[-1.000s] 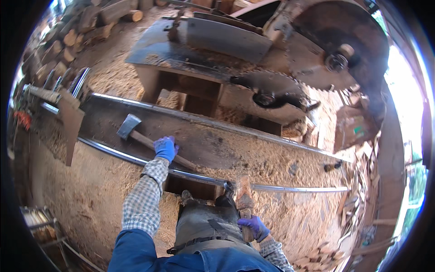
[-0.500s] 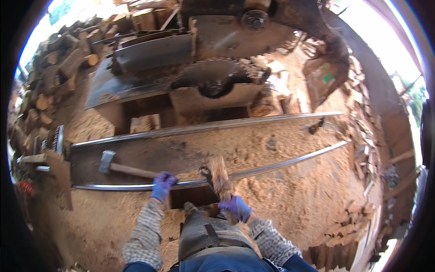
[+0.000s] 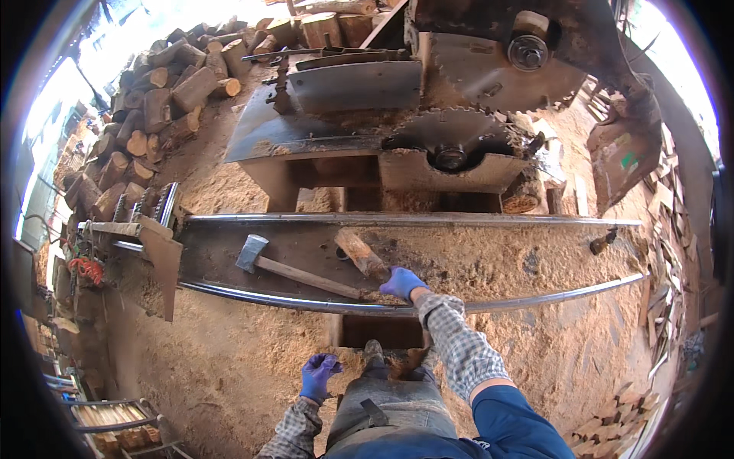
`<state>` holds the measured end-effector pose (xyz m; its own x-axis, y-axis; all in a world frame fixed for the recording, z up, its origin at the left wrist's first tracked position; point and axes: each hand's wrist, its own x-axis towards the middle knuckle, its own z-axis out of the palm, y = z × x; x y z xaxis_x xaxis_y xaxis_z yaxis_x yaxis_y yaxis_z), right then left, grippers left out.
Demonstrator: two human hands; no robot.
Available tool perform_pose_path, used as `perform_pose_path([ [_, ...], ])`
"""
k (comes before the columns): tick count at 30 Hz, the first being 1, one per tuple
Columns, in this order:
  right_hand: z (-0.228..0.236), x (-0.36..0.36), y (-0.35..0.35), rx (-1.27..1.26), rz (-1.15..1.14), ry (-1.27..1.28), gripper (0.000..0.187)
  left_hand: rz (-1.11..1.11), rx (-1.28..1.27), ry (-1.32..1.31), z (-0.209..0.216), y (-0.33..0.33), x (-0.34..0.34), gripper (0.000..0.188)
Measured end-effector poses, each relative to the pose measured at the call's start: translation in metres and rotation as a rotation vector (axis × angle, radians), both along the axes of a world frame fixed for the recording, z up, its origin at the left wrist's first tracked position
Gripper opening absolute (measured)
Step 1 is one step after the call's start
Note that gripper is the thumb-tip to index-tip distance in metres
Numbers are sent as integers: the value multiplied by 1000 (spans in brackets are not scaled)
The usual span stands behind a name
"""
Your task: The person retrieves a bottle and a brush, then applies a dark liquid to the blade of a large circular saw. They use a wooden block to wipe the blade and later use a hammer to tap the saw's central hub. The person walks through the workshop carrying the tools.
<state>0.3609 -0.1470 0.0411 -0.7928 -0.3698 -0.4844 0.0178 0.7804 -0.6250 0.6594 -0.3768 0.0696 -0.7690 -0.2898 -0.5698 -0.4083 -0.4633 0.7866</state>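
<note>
Billet of rough wood (image 3: 356, 250) slants between my two rails, its pale end up and to the left, its darker end toward me at my right hand (image 3: 401, 284). That hand is reached out over the near rail (image 3: 336, 307), fingers bent at the wood's lower end; I cannot tell whether they close around it or only press against it, nor whether the piece lies flat on the sawdusty bed (image 3: 474, 260). My left hand (image 3: 319, 375) hangs back near my leg, half open, fingers loosely curled, with nothing that I can see in it.

Placing or shifting this billet looks like the step I'm on. As I judge it, the next move calls for settling the wood steadily, keeping it off the axe (image 3: 302, 275), which lies just to its left with the handle's end near the near rail.

The far rail (image 3: 413, 219) bounds me beyond the pale end, and past that stands the toothed saw blade (image 3: 451, 128), so I'd not push that way. Rightward there's more room, loose sawdust running along to a small dark fitting (image 3: 602, 241). On my side of the near rail, a dark opening (image 3: 382, 332) sits before my boots.
</note>
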Motion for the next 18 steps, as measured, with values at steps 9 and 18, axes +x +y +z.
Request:
perform_pose_path([
  [9, 48, 86, 73, 229, -143, 276, 50, -246, -41, 121, -40, 53, -104, 12],
  [18, 84, 244, 310, -438, -566, 55, 49, -530, -140, 261, 2, 230, -198, 8],
])
